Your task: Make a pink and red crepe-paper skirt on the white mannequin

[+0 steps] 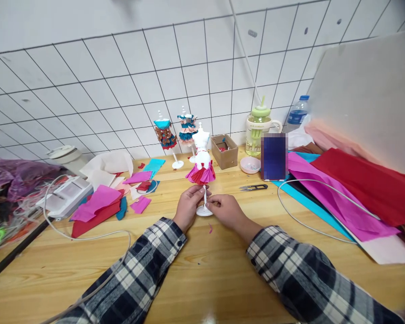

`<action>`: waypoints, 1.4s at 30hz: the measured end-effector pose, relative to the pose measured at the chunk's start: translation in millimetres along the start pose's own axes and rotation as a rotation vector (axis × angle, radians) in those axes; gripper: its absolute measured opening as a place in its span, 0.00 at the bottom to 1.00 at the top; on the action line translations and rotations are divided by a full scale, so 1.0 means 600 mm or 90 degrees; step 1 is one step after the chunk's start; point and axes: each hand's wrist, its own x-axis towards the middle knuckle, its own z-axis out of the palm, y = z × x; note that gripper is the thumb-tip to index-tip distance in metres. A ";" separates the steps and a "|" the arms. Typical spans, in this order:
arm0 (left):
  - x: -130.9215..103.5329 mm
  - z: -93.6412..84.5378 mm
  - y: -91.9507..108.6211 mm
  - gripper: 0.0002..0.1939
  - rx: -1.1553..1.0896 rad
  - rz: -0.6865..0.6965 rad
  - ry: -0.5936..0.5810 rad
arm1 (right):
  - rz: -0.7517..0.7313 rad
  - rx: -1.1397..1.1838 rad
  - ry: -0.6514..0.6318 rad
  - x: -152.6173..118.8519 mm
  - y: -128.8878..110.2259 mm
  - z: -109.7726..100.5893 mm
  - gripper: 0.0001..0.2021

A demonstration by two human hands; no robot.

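A small white dress form (202, 141) stands upright on a round base (204, 211), with a pink and red ruffled skirt (201, 173) around its lower part. My left hand (190, 204) is closed on the stand's thin pole from the left, just under the skirt. From the right, my right hand (225, 208) pinches the same pole lower down, near the base. Behind it are two more dress forms, one in a blue, brown and red outfit (165, 135), the other in blue and peach ruffles (188, 129).
Thread snips (254, 187), a pink bowl (250, 165) and a cardboard box (224, 153) lie right of the form. Coloured sheets (367, 184) and a cable cover the right side. Scraps (99, 202) and a white device (67, 198) are at left.
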 end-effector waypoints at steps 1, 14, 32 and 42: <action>0.000 0.000 -0.001 0.17 0.004 -0.001 0.009 | -0.007 -0.006 -0.002 0.000 0.001 -0.001 0.10; 0.014 -0.005 -0.007 0.19 -0.015 0.040 0.051 | -0.126 -0.018 0.034 0.003 0.011 -0.006 0.09; 0.024 -0.013 -0.018 0.18 0.010 0.088 0.073 | -0.143 -0.047 0.031 0.010 0.024 -0.004 0.08; 0.022 -0.010 -0.016 0.17 0.050 0.111 0.096 | -0.137 -0.062 0.036 0.012 0.028 -0.002 0.08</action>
